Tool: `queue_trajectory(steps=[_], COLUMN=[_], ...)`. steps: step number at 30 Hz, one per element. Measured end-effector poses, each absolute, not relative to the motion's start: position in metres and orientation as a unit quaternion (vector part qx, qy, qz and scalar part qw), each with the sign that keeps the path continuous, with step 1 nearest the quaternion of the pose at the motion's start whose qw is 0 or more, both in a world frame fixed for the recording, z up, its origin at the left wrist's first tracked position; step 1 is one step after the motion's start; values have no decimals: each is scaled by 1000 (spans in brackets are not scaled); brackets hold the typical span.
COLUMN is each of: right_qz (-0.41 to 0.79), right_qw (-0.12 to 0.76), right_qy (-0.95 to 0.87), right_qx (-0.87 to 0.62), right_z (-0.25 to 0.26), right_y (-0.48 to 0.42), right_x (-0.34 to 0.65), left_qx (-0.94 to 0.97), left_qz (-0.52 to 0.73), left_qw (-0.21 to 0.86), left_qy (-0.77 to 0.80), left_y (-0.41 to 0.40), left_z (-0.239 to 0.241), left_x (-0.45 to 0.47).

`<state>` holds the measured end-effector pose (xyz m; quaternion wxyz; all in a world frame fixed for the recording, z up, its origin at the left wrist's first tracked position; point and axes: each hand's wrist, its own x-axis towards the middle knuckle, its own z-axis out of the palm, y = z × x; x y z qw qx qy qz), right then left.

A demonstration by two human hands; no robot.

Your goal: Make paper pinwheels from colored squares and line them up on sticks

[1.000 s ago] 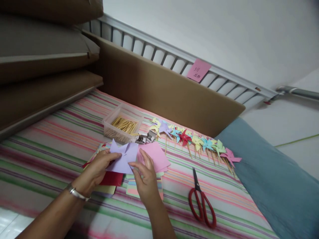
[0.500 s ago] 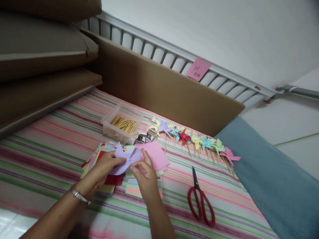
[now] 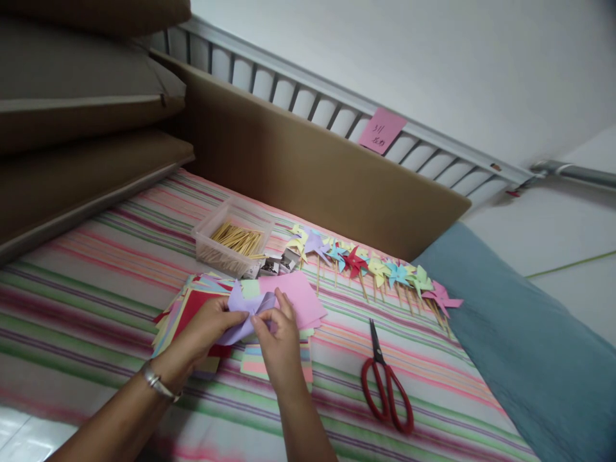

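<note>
Between my two hands is a sheet of purple paper [image 3: 237, 300], cut and partly curled toward its middle. My left hand [image 3: 212, 327] pinches it from the left, thumb on top near the centre. From the right, my right hand [image 3: 279, 327] presses a folded part of the paper at the middle with thumb and fingertips. Just under my hands lie a pile of coloured paper sheets [image 3: 192, 311], red on top, some pink sheets [image 3: 301, 295] and a smaller stack of striped-looking papers [image 3: 253, 362]. My fingers hide part of the purple paper.
A clear plastic box [image 3: 206, 247] of wooden sticks stands behind the papers, beside small black-and-silver boxes [image 3: 279, 264]. Finished paper pinwheels [image 3: 356, 262] lie in a row at the back right. Red-handled scissors [image 3: 385, 385] rest on the striped cloth [image 3: 337, 410]. A brown board [image 3: 312, 160] stands behind.
My right thumb and fingers have brought a part of the purple paper in to its middle, by my left thumb. My left hand has moved slightly down, keeping its hold.
</note>
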<state>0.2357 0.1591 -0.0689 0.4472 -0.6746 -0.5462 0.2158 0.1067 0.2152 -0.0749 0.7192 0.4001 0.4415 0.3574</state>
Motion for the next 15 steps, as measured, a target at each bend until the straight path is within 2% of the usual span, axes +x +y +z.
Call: queue_trajectory(steps=[15], right_qz=[182], right_qw=[437], right_qy=[-545], right_qx=[-692], right_z=[-73], right_y=[160], right_x=[234], left_qx=[399], left_qz=[333], left_qw=[729], left_qy=[444], left_y=[214], left_z=[-73], left_x=[106])
